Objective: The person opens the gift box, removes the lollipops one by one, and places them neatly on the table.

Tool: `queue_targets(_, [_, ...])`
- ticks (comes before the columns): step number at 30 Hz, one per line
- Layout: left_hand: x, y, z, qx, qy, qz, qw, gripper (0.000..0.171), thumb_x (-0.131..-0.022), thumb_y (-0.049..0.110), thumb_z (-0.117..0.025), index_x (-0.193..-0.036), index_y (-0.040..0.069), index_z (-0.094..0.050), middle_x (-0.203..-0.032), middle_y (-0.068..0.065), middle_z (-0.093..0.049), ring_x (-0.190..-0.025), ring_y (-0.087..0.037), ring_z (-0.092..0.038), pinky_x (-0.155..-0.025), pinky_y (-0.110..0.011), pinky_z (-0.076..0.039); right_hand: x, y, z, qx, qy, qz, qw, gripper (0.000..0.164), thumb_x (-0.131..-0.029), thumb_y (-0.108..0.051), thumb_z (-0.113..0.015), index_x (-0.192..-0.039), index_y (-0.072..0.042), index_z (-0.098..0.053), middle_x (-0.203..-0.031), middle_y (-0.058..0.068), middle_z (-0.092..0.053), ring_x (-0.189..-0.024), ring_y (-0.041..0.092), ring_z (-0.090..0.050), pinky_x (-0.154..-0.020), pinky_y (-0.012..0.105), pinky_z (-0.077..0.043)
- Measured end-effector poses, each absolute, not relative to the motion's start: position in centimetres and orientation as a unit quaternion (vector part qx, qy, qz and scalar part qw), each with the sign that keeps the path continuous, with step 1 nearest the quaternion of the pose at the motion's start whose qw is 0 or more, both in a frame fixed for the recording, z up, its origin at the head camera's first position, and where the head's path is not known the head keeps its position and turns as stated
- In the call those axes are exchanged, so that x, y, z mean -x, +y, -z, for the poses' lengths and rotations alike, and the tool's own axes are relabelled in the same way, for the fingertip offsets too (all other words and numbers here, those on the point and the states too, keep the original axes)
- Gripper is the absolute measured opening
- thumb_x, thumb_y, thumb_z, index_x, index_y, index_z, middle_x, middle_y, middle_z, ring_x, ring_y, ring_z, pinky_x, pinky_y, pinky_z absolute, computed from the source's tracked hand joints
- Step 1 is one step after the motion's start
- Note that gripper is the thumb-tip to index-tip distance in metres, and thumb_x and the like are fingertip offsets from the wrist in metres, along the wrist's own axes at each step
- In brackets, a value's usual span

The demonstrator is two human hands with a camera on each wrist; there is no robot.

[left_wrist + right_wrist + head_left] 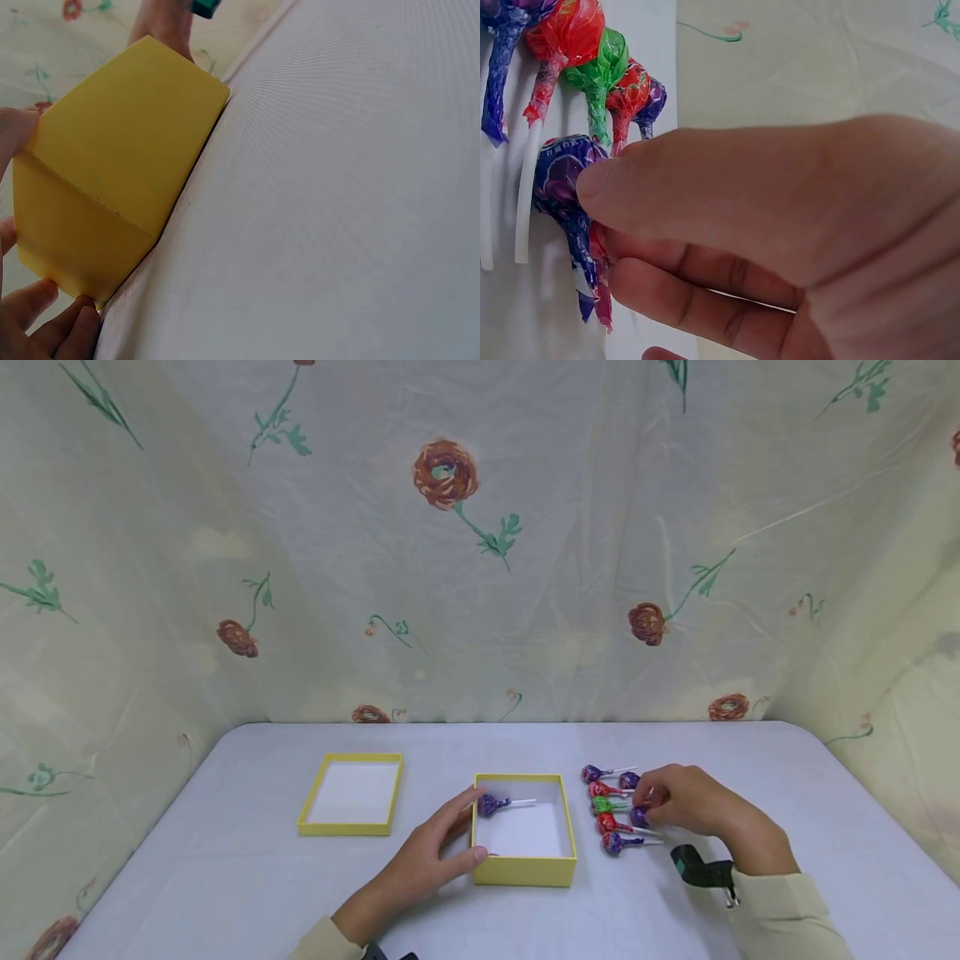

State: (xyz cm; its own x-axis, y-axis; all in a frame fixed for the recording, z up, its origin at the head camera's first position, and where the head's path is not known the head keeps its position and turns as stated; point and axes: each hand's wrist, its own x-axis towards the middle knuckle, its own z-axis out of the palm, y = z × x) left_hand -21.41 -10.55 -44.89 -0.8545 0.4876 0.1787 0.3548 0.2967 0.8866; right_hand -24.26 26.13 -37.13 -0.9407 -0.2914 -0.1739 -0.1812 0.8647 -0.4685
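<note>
My right hand [686, 797] pinches a purple-wrapped lollipop [562, 180] between thumb and fingers, at the right side of a group of lollipops. A column of purple, red and green lollipops [603, 806] lies beside it, most sticks pointing right. Another purple lollipop [628, 780] lies near the fingertips. My left hand [431, 852] grips the left side of an open yellow box [525, 871], thumb at the front left corner and fingers along the wall. Inside the box, a purple lollipop [489, 805] lies against the left wall, its white stick pointing right.
A yellow-rimmed lid [349, 829] with a white inside lies to the left of the box. The table [247, 860] has a white cloth. Behind it hangs a flower-printed curtain [555, 635]. A dark wrist device [701, 868] sits at the right sleeve.
</note>
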Motion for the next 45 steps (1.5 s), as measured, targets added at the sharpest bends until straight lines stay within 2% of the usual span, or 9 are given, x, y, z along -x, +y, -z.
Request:
queue_targets(7, [21.4, -10.6, 44.9, -0.26, 0.805, -0.53, 0.065, 0.067, -0.093, 0.028, -0.064, -0.151, 0.027, -0.031, -0.156, 0.007, -0.027, -0.137, -0.014, -0.038, -0.113, -0.03, -0.033, 24.2, 26.0, 36.9, 0.138, 0.958, 0.227, 0.107, 0.014, -0.083, -0.005, -0.069, -0.095, -0.012, -0.07, -0.08, 0.001, -0.057, -0.075, 0.019, -0.049, -0.06, 0.029, -0.044])
queue_targets(22, [21.4, -10.5, 44.9, -0.255, 0.808, -0.526, 0.073, 0.067, -0.093, 0.03, -0.064, -0.151, 0.029, -0.031, -0.156, 0.009, -0.027, -0.137, -0.014, -0.037, -0.114, -0.031, -0.032, 23.6, 23.8, 35.5, 0.16, 0.957, 0.23, 0.072, 0.014, -0.086, -0.007, -0.07, -0.099, -0.011, -0.071, -0.078, -0.003, -0.059, -0.075, 0.017, -0.051, -0.068, 0.029, -0.052])
queue_targets(35, [21.3, -10.7, 44.7, -0.25, 0.809, -0.527, 0.07, 0.067, -0.093, 0.029, -0.064, -0.151, 0.03, -0.031, -0.156, 0.008, -0.027, -0.137, -0.014, -0.038, -0.113, -0.032, -0.033, 23.5, 20.5, 34.4, 0.244, 0.938, 0.247, 0.016, 0.01, -0.086, -0.008, -0.069, -0.095, -0.013, -0.07, -0.082, -0.007, -0.062, -0.074, 0.01, -0.053, -0.066, 0.025, -0.052])
queue_targets(41, [21.3, -10.7, 44.7, -0.257, 0.806, -0.528, 0.068, 0.068, -0.093, 0.027, -0.065, -0.152, 0.026, -0.03, -0.157, 0.003, -0.027, -0.137, -0.015, -0.038, -0.113, -0.032, -0.033, 23.6, 19.2, 34.7, 0.276, 0.923, 0.267, 0.013, 0.011, -0.087, -0.01, -0.069, -0.097, -0.013, -0.07, -0.081, -0.009, -0.06, -0.076, 0.009, -0.054, -0.066, 0.025, -0.053])
queue_targets(45, [21.4, -10.7, 44.8, -0.261, 0.803, -0.532, 0.066, 0.069, -0.092, 0.027, -0.065, -0.152, 0.026, -0.031, -0.156, 0.006, -0.028, -0.137, -0.014, -0.037, -0.113, -0.03, -0.033, 23.5, 18.3, 34.6, 0.296, 0.914, 0.276, 0.02, 0.011, -0.087, -0.011, -0.069, -0.097, -0.015, -0.07, -0.084, -0.01, -0.061, -0.078, 0.008, -0.056, -0.069, 0.025, -0.054])
